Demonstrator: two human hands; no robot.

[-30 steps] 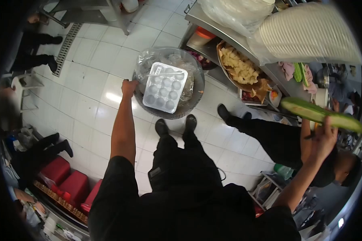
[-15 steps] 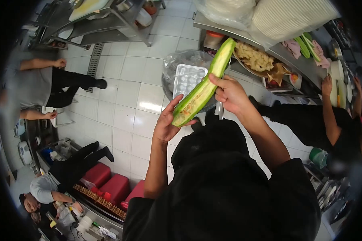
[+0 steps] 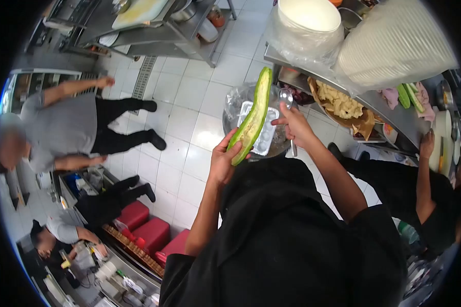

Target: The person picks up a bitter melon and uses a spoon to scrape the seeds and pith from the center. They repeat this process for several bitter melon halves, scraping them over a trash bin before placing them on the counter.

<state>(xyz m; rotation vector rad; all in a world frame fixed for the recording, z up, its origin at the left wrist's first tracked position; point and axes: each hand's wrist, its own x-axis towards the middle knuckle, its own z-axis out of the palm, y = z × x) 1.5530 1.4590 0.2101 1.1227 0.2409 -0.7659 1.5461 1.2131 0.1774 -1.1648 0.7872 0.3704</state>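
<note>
A long green gourd half [image 3: 261, 105], its pale, hollowed side showing, is gripped at its lower end by my left hand [image 3: 225, 159]. My right hand [image 3: 297, 126] is just right of the gourd, not touching it, and holds a metal spoon [image 3: 286, 96] with its bowl up and its handle coming out below the fist. Beneath the gourd stands a bin lined with clear plastic [image 3: 235, 102], with a white moulded tray [image 3: 265, 135] lying in it.
A steel counter [image 3: 361, 102] at the upper right bears wrapped containers [image 3: 394, 46]. A bowl of pale pieces [image 3: 340, 100] sits below it. One person [image 3: 61, 120] stands at left, another [image 3: 61, 230] at lower left, a third [image 3: 394, 179] at right. Red bins [image 3: 151, 235] stand lower left.
My right hand has let go of the gourd's upper part and moved away, the spoon now upright in it. The gourd is tilted more upright. The person at left has come further into view.
</note>
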